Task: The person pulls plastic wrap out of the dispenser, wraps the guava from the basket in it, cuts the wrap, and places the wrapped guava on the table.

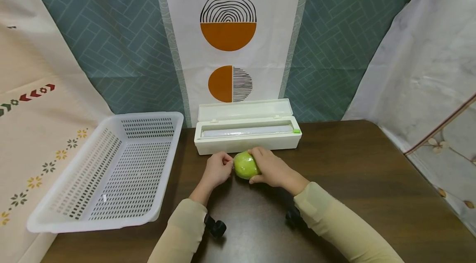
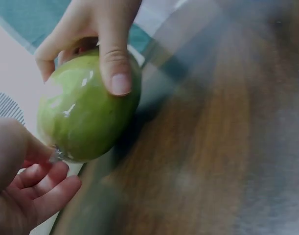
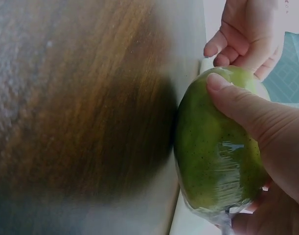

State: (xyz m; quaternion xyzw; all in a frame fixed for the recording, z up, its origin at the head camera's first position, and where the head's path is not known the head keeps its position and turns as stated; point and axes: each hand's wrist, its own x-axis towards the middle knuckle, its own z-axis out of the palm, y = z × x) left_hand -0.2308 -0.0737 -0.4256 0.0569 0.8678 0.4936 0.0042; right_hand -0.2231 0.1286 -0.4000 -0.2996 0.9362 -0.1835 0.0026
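Observation:
A smooth green mango [image 1: 246,165], tightly wrapped in shiny clear cling film, is held just above the dark table in front of the dispenser. My right hand [image 1: 273,168] grips it from the right, thumb on the near side and fingers over the far side. At the mango's left end, my left hand [image 1: 218,168] pinches a gathered tip of cling film [image 2: 56,154] between thumb and fingers. In the right wrist view another twisted tail of film [image 3: 226,221] sticks out from the mango's opposite end, beside the right fingers.
Behind the hands stands a white cling film dispenser [image 1: 247,145], lid raised, with a roll [image 1: 247,131] inside and a green slider [image 1: 296,131] at its right. A white slotted plastic basket [image 1: 159,197] is at the left. Patterned cloths hang around the brown table [image 1: 353,180].

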